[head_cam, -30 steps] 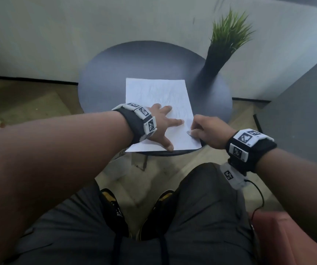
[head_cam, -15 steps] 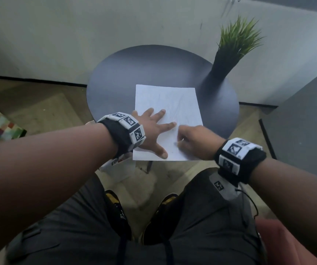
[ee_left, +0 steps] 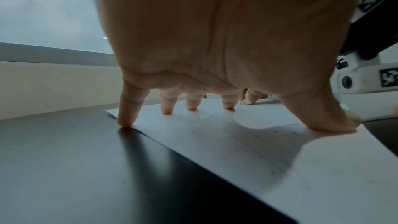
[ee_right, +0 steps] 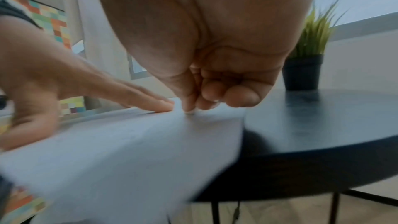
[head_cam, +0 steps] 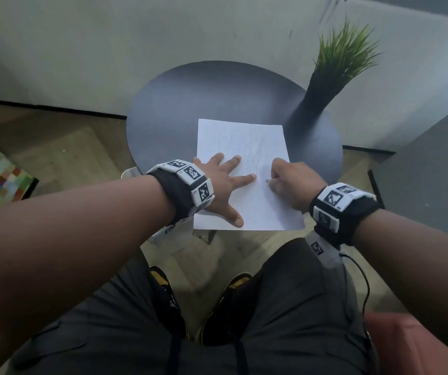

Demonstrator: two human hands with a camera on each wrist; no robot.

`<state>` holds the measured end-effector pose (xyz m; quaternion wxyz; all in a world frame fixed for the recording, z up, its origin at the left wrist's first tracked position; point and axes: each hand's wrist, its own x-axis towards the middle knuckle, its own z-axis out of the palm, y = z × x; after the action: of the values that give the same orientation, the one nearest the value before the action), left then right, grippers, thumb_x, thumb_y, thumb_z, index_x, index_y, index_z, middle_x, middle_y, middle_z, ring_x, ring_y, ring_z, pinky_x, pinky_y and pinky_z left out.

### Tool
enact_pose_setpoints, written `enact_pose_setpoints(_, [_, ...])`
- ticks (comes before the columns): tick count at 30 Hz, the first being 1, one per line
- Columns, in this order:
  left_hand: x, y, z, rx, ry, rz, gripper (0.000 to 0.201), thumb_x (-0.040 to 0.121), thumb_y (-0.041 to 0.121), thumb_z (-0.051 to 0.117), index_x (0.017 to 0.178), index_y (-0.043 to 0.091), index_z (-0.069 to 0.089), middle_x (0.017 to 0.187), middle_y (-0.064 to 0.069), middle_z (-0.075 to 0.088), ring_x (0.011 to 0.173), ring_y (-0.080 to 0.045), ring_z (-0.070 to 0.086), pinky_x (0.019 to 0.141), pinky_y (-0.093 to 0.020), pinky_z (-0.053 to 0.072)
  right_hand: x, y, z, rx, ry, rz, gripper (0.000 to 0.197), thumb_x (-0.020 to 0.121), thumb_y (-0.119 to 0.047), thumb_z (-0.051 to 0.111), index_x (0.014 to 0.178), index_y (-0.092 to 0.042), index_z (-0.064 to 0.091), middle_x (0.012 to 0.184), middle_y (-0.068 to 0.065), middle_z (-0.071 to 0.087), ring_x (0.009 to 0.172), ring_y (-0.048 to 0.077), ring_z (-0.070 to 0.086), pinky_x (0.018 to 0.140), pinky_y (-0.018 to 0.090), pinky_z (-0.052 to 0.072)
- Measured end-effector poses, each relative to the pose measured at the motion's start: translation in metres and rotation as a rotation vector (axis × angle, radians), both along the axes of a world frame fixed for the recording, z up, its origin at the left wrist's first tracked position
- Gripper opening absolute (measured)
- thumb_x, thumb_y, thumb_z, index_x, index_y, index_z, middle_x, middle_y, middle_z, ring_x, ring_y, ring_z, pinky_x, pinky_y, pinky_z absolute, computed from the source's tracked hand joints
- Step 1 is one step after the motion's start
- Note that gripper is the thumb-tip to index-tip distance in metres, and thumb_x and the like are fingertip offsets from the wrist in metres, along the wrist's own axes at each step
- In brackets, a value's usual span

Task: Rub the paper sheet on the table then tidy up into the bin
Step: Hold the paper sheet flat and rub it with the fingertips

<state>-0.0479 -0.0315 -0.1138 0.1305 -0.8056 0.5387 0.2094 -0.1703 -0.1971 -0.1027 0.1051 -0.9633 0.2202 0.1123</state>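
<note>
Paper sheet: the paper sheet point(head_cam: 244, 169) lies flat on the round dark table point(head_cam: 179, 104), its near edge hanging over the rim.
Left hand: the left hand point(head_cam: 221, 182) has its fingers spread straight and presses the sheet down.
Right hand: the right hand point(head_cam: 291, 182) has its fingers curled together, pinching something small and pale on the paper; probably an eraser, but it cannot be told.
Change: since a second ago the right hand has moved from the sheet's near right edge further up onto it.
Meaning: the rubbing seems to be still going on; the bin is not in view.
</note>
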Motion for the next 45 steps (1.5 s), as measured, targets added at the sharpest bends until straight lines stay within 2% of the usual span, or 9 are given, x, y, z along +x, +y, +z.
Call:
enact_pose_setpoints(5, [0.000, 0.002, 0.000, -0.007, 0.001, -0.007, 0.114, 0.068, 0.092, 0.057, 0.156, 0.054, -0.004, 0.170, 0.003, -0.016, 0.155, -0.034, -0.006, 0.115, -0.067, 0.023, -0.013, 0.045, -0.002, 0.167, 0.027, 0.400, 0.008, 0.092, -0.026, 0.054, 0.096, -0.019, 0.055, 0.086, -0.006, 0.060, 0.080, 0.019, 0.055, 0.071, 0.032, 0.048])
enact_pose_setpoints(10, [-0.002, 0.001, -0.002, -0.008, 0.002, 0.014, 0.115, 0.067, 0.093, 0.057, 0.156, 0.053, -0.005, 0.169, 0.004, -0.017, 0.155, -0.034, -0.007, 0.115, -0.068, 0.021, 0.002, -0.009, 0.002, 0.000, 0.015, 0.003, 0.015, 0.093, -0.034, 0.048, 0.095, -0.019, 0.050, 0.094, 0.007, 0.061, 0.078, 0.027, 0.056, 0.064, 0.035, 0.049])
enact_pose_setpoints(15, [-0.003, 0.002, -0.001, -0.018, 0.003, 0.013, 0.114, 0.067, 0.092, 0.057, 0.155, 0.054, -0.003, 0.170, 0.003, -0.016, 0.155, -0.034, -0.006, 0.115, -0.069, 0.021, -0.015, 0.046, -0.004, 0.138, 0.009, 0.444, 0.007, 0.094, -0.027, 0.050, 0.098, -0.023, 0.054, 0.091, -0.005, 0.061, 0.083, 0.020, 0.057, 0.070, 0.030, 0.045])
enact_pose_setpoints(20, [-0.004, 0.002, -0.001, -0.018, -0.001, 0.021, 0.114, 0.067, 0.093, 0.056, 0.156, 0.054, -0.005, 0.169, 0.004, -0.017, 0.155, -0.033, -0.006, 0.115, -0.068, 0.021, 0.006, -0.009, -0.001, 0.035, -0.005, -0.012, 0.016, 0.093, -0.035, 0.049, 0.096, -0.020, 0.053, 0.096, 0.007, 0.060, 0.084, 0.028, 0.056, 0.059, 0.029, 0.042])
enact_pose_setpoints(25, [-0.003, 0.003, -0.002, -0.045, 0.026, 0.030, 0.113, 0.066, 0.092, 0.059, 0.154, 0.056, -0.001, 0.170, 0.005, -0.016, 0.155, -0.032, -0.007, 0.115, -0.068, 0.019, -0.006, 0.039, -0.008, 0.088, -0.043, 0.340, 0.017, 0.096, -0.030, 0.043, 0.103, -0.021, 0.056, 0.106, -0.001, 0.066, 0.087, 0.021, 0.057, 0.068, 0.027, 0.039])
enact_pose_setpoints(33, [0.000, 0.002, 0.003, -0.040, 0.033, 0.055, 0.115, 0.071, 0.087, 0.060, 0.160, 0.044, 0.002, 0.170, 0.007, -0.009, 0.155, -0.027, -0.001, 0.114, -0.062, 0.028, 0.005, -0.021, -0.002, 0.113, -0.010, -0.093, 0.017, 0.094, -0.033, 0.053, 0.093, -0.017, 0.052, 0.086, 0.007, 0.058, 0.077, 0.026, 0.057, 0.062, 0.035, 0.049])
enact_pose_setpoints(37, [0.002, 0.003, 0.003, -0.057, -0.008, 0.054, 0.115, 0.067, 0.089, 0.060, 0.158, 0.048, 0.004, 0.170, 0.002, -0.006, 0.153, -0.028, 0.005, 0.111, -0.058, 0.029, -0.006, -0.009, -0.001, 0.041, -0.039, -0.016, 0.017, 0.095, -0.033, 0.048, 0.091, -0.017, 0.048, 0.083, 0.005, 0.057, 0.074, 0.028, 0.055, 0.063, 0.039, 0.052])
enact_pose_setpoints(42, [0.006, 0.000, 0.000, -0.005, -0.008, 0.049, 0.119, 0.062, 0.096, 0.055, 0.154, 0.055, -0.008, 0.169, -0.001, -0.020, 0.155, -0.035, -0.011, 0.118, -0.068, 0.008, -0.028, 0.016, -0.007, -0.012, 0.005, 0.333, 0.018, 0.095, -0.038, 0.042, 0.087, -0.022, 0.044, 0.077, -0.003, 0.054, 0.072, 0.023, 0.053, 0.062, 0.036, 0.047])
enact_pose_setpoints(45, [0.007, -0.001, 0.001, 0.027, 0.001, 0.053, 0.120, 0.062, 0.096, 0.055, 0.154, 0.056, -0.012, 0.168, 0.000, -0.022, 0.155, -0.036, -0.013, 0.117, -0.072, 0.005, -0.019, -0.012, 0.000, -0.015, 0.017, 0.170, 0.015, 0.094, -0.035, 0.047, 0.090, -0.020, 0.048, 0.084, 0.002, 0.060, 0.076, 0.026, 0.055, 0.061, 0.034, 0.042])
